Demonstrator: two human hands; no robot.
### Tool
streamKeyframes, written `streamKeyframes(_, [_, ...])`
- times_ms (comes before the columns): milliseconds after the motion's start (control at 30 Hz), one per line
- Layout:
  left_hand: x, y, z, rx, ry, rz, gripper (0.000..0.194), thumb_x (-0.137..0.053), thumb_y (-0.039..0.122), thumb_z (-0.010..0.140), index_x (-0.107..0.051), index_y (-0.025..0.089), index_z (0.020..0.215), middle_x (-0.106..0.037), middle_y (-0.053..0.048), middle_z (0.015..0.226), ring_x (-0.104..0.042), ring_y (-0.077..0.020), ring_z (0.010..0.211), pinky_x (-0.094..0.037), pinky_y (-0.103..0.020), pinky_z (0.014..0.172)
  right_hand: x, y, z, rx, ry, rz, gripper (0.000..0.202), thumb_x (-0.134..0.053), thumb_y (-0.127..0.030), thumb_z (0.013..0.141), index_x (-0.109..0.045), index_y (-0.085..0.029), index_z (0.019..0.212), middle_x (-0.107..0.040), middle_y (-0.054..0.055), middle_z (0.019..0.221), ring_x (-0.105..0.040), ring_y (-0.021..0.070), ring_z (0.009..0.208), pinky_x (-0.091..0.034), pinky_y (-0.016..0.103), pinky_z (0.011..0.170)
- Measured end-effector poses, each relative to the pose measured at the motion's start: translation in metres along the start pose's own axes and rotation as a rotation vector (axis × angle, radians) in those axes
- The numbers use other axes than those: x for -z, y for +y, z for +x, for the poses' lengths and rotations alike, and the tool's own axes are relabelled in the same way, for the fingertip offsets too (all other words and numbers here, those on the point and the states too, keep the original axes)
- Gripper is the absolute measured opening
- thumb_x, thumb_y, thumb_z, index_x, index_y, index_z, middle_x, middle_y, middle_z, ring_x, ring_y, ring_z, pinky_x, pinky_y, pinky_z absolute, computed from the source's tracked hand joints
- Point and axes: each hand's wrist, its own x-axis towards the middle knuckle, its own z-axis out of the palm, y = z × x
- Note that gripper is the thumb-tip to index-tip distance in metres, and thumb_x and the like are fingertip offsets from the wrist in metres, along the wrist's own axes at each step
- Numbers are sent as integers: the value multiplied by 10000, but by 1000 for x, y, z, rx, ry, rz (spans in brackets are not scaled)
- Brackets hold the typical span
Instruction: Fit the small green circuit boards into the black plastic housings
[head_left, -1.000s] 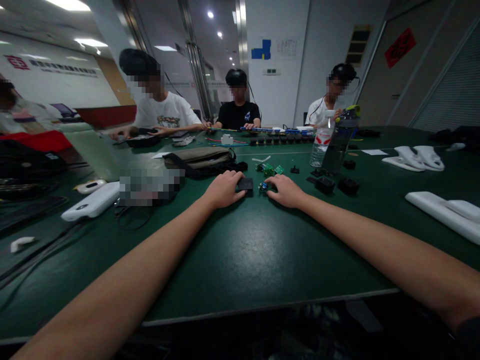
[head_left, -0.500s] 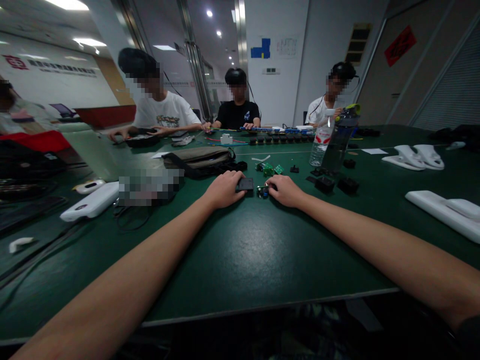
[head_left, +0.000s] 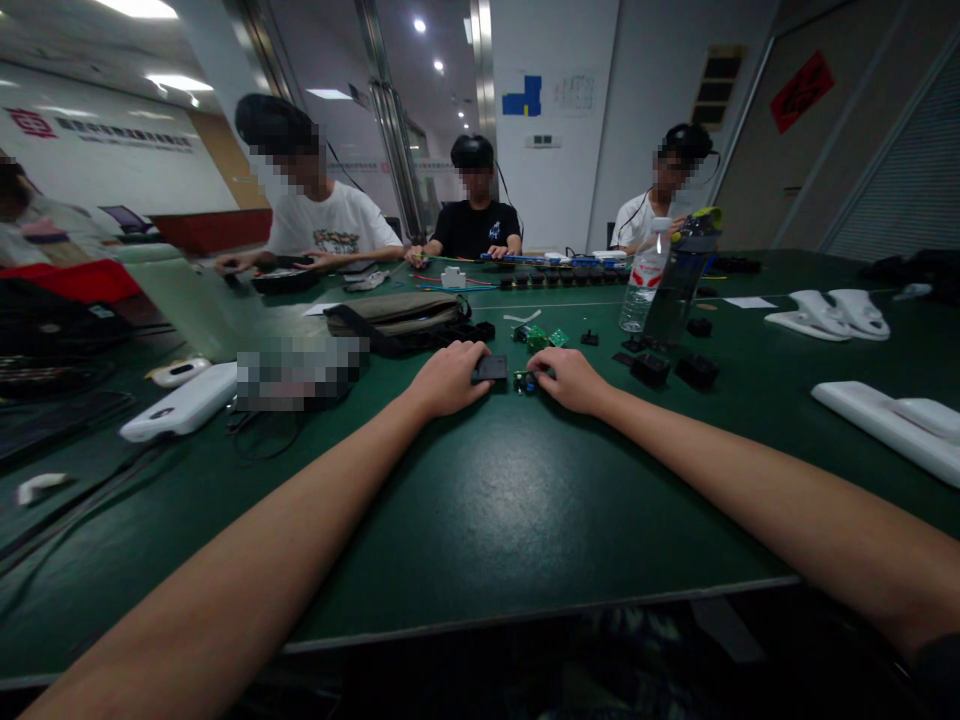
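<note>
My left hand [head_left: 452, 378] is closed on a small black plastic case [head_left: 492, 368], gripping it between thumb and fingers just above the green table [head_left: 517, 500]. Right beside it, my right hand [head_left: 568, 378] pinches a small circuit board [head_left: 523, 382] with tiny components on it. A narrow gap separates the case from the board. Behind my hands lie green circuit boards [head_left: 537, 338] and a small black part [head_left: 589, 338]. More black plastic cases [head_left: 649, 369] sit to the right of my right hand.
A clear water bottle [head_left: 643, 285] and a dark bottle [head_left: 681, 290] stand at the back right. A grey-brown bag [head_left: 401, 313] lies behind my left hand. White plastic parts [head_left: 892, 425] rest at the right, a white power bank [head_left: 180, 402] at the left. Three people sit across the table.
Both hands stay in nearly the same place, still holding the case and the board. The right fingers have shifted very slightly at the board.
</note>
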Motion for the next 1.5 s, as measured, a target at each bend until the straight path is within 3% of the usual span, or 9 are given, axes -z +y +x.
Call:
streamKeyframes(300, [0,0,0,0,12,-18,349,-559,354,852,-550,194,1162,-648,-114,1145,-589,-288,1054,-479,-413,934,1,0,0,-95,31,124,208,-556,-116,870,-731,-163,973,-677,-5,719,-579,119,660,-406,231,701])
streamKeyframes(633, [1,1,0,-6,4,-17,347,-552,352,854,-553,180,1156,-649,-124,1137,-590,-292,1048,-479,-416,936,0,-1,0,-36,-50,29,293,-575,-99,766,-711,-153,1020,-657,4,770,-567,147,740,-400,254,730])
streamKeyframes(833, [1,1,0,6,5,-20,346,-560,354,847,-554,203,1159,-650,-102,1117,-594,-281,1050,-483,-400,934,-1,0,0,-11,-53,13,273,-613,-137,775,-709,-157,1030,-668,28,856,-581,164,830,-416,279,813])
streamKeyframes(1067, [1,1,0,-5,-1,-14,341,-560,355,852,-547,190,1151,-648,-114,1133,-590,-286,1047,-481,-407,932,-3,0,-1,-5,-55,-14,249,-698,-315,827,-717,-152,1014,-665,46,867,-588,176,840,-410,286,786])
streamKeyframes(1500, [0,3,0,-11,0,-7,349,-550,347,853,-537,191,1164,-645,-120,1131,-593,-296,1032,-480,-417,912,3,-5,0,-44,-55,52,216,-729,-183,801,-737,-148,1014,-699,19,802,-594,132,726,-388,244,704])
